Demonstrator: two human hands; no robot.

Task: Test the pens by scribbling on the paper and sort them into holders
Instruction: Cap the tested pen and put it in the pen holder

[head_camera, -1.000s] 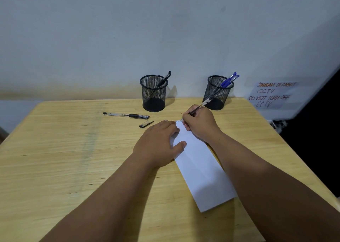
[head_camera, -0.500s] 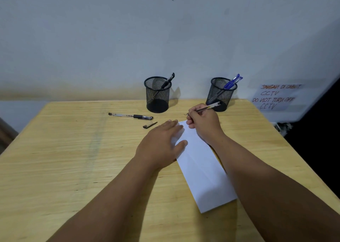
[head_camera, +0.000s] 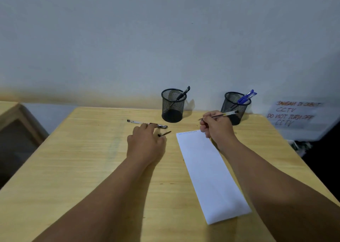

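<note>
Right hand (head_camera: 217,126) pinching a pen (head_camera: 220,115), left hand (head_camera: 147,142) spread reaching for its cap (head_camera: 164,133); could flick it off the desk (head_camera: 73,168).

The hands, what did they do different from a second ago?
The left hand let go of the white folded paper and slid left toward the small black pen cap and the clear pen lying on the wooden table. The right hand lifted its clear pen off the paper. Both black mesh holders stayed put.
</note>
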